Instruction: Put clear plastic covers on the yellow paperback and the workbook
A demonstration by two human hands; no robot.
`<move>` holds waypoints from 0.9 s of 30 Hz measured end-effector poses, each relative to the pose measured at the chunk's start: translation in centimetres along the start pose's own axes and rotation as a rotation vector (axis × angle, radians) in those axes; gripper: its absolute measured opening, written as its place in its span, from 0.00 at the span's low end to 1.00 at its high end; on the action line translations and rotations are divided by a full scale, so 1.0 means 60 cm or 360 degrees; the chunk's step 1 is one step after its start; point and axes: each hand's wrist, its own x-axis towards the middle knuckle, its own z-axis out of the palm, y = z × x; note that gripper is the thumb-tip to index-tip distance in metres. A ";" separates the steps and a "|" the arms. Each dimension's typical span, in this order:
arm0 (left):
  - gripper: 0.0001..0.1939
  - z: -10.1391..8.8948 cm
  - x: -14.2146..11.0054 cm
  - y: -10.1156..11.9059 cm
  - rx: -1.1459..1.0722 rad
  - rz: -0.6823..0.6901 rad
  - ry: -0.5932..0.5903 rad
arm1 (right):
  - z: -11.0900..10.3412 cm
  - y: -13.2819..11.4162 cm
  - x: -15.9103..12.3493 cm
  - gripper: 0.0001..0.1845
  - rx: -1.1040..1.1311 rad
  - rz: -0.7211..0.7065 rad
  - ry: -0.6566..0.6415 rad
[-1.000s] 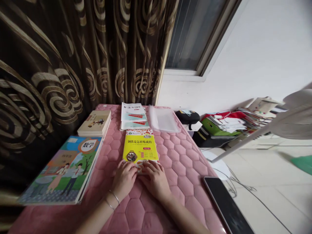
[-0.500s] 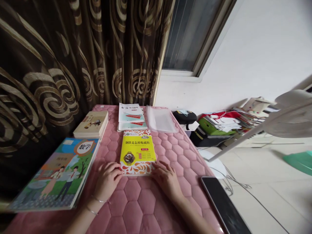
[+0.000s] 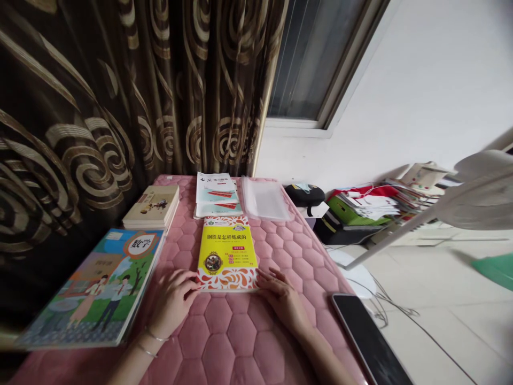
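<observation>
Yellow book [image 3: 227, 255] flat, face up on pink quilt [image 3: 224, 342], between both hands, far edge close to workbooks [image 3: 216, 187]. Left hand [image 3: 173, 299] at near left corner, right hand [image 3: 284, 300] at near right corner; fingers loosely bent, whether pinching or merely touching, cannot tell. Step in hand seems steadying or squaring book. Clear sleeves [image 3: 266, 200] lie beyond, to right; any lift would call for firmer hold from both sides

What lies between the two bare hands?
In the head view, a yellow, rectangular paper book with patterned ends lies between the left hand and the right hand.
</observation>
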 end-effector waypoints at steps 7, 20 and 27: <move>0.09 0.024 0.000 0.056 0.0073 -0.0022 0.0008 | 0.027 -0.060 0.004 0.10 -0.0418 0.0000 0.0073; 0.10 0.047 0.025 0.091 0.0061 -0.0009 0.0032 | 0.075 -0.111 0.030 0.10 -0.0381 -0.0033 -0.0016; 0.07 0.004 0.004 0.031 0.0089 -0.0088 -0.0013 | 0.010 -0.051 0.017 0.09 -0.0410 0.0182 -0.0121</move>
